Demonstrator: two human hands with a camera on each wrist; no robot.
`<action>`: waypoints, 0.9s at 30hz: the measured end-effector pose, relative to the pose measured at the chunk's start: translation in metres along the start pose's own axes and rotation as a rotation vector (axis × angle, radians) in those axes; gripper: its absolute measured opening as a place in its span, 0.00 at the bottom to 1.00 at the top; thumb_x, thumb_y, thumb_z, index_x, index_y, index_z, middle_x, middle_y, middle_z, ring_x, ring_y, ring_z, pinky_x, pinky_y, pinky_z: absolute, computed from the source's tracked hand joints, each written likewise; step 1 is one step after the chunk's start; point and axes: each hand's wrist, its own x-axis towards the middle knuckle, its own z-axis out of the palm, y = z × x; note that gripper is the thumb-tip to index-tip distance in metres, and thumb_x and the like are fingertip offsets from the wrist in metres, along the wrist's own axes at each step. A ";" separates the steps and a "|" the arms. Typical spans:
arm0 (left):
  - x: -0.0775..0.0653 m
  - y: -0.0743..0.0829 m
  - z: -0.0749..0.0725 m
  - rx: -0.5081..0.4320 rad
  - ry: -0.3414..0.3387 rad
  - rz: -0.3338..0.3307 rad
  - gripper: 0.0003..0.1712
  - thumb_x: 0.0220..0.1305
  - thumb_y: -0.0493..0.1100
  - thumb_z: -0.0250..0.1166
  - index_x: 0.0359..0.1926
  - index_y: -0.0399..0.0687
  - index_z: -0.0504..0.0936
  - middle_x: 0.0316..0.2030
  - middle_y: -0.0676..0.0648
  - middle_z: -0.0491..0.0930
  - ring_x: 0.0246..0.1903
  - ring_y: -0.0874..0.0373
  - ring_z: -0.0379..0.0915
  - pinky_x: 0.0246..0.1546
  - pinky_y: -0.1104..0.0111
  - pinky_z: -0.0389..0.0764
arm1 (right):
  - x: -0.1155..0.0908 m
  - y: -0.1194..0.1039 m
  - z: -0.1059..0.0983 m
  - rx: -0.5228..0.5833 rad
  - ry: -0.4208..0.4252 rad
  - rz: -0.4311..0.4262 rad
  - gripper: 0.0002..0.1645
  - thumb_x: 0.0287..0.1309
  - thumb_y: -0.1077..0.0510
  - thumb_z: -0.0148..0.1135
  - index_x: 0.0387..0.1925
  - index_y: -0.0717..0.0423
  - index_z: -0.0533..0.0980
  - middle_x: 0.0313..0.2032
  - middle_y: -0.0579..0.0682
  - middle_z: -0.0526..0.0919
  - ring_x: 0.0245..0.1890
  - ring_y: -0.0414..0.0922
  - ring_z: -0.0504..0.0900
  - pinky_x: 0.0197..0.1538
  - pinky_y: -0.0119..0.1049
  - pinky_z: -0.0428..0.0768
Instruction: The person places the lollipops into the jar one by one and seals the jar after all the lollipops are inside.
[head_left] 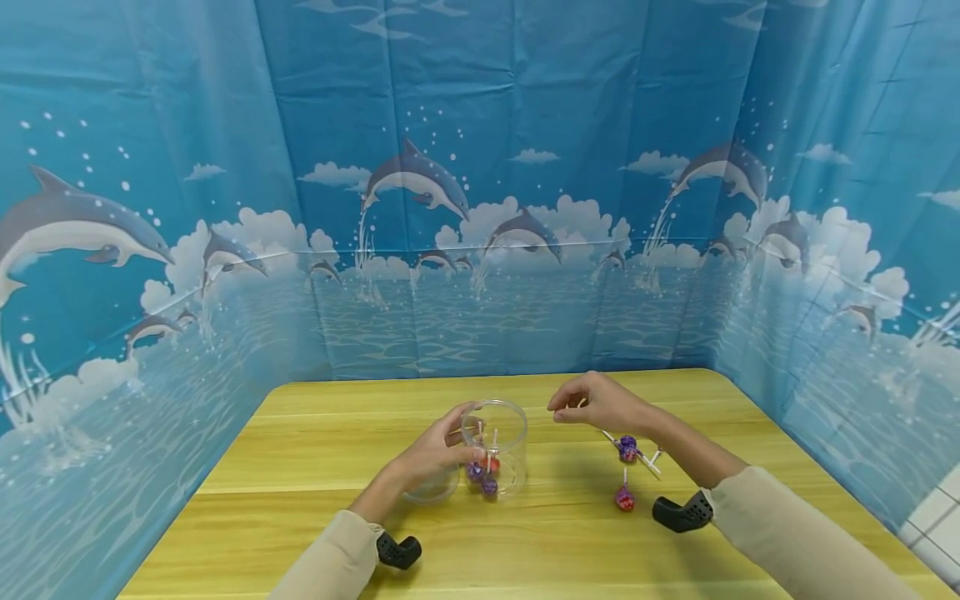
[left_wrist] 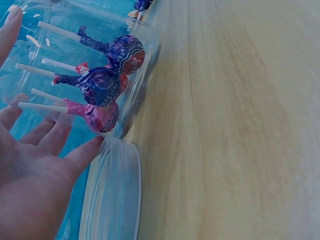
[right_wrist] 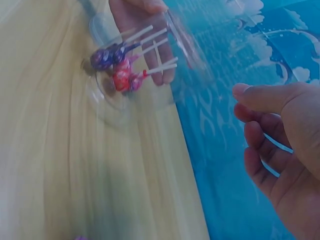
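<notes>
A clear plastic jar stands on the table with several lollipops inside, purple, red and pink wrapped, sticks pointing up. My left hand grips the jar's left side, thumb in front and fingers behind. Just left of the jar lies a clear round lid, partly under that hand. To the right of the jar, my right hand hovers above the table, fingers loosely bent and holding nothing. Below the right forearm lie a purple lollipop and a red-purple lollipop, with more white sticks beside them.
The yellow wood-grain table reaches back to a blue dolphin-print curtain, which hangs along the back and both sides. White tiles show at the far right. A black wrist device sits at the right cuff.
</notes>
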 end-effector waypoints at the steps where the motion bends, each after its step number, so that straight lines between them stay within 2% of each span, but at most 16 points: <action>1: 0.000 0.000 0.000 0.000 -0.001 0.002 0.40 0.61 0.48 0.64 0.70 0.69 0.54 0.61 0.48 0.63 0.62 0.44 0.58 0.51 0.58 0.72 | -0.002 0.002 0.000 0.003 0.000 0.003 0.08 0.59 0.51 0.62 0.39 0.44 0.82 0.38 0.40 0.81 0.35 0.43 0.78 0.40 0.37 0.78; 13: -0.001 -0.001 -0.002 -0.006 0.003 -0.007 0.41 0.61 0.48 0.64 0.70 0.69 0.53 0.61 0.49 0.63 0.62 0.45 0.59 0.51 0.58 0.72 | -0.037 0.028 -0.002 0.067 -0.026 0.064 0.10 0.60 0.54 0.61 0.42 0.51 0.80 0.41 0.47 0.81 0.39 0.47 0.80 0.38 0.37 0.79; 20: -0.001 0.002 -0.001 0.020 0.003 -0.005 0.41 0.60 0.49 0.64 0.69 0.70 0.54 0.61 0.49 0.64 0.62 0.47 0.59 0.52 0.58 0.72 | -0.063 0.053 0.001 0.112 -0.010 0.128 0.12 0.60 0.56 0.60 0.44 0.54 0.80 0.43 0.52 0.81 0.35 0.51 0.80 0.35 0.45 0.79; 24: -0.001 0.002 0.000 0.033 -0.002 -0.005 0.39 0.61 0.49 0.64 0.69 0.71 0.55 0.61 0.49 0.64 0.62 0.50 0.59 0.53 0.59 0.71 | -0.076 0.073 0.005 0.059 -0.014 0.121 0.13 0.61 0.58 0.59 0.45 0.58 0.80 0.43 0.54 0.81 0.38 0.49 0.80 0.36 0.39 0.79; 27: 0.000 0.003 -0.001 0.031 0.002 -0.014 0.40 0.61 0.49 0.64 0.69 0.70 0.54 0.61 0.49 0.64 0.62 0.50 0.59 0.53 0.59 0.71 | -0.083 0.086 0.009 -0.035 -0.023 0.090 0.12 0.60 0.61 0.59 0.45 0.58 0.80 0.39 0.50 0.82 0.39 0.45 0.79 0.37 0.35 0.78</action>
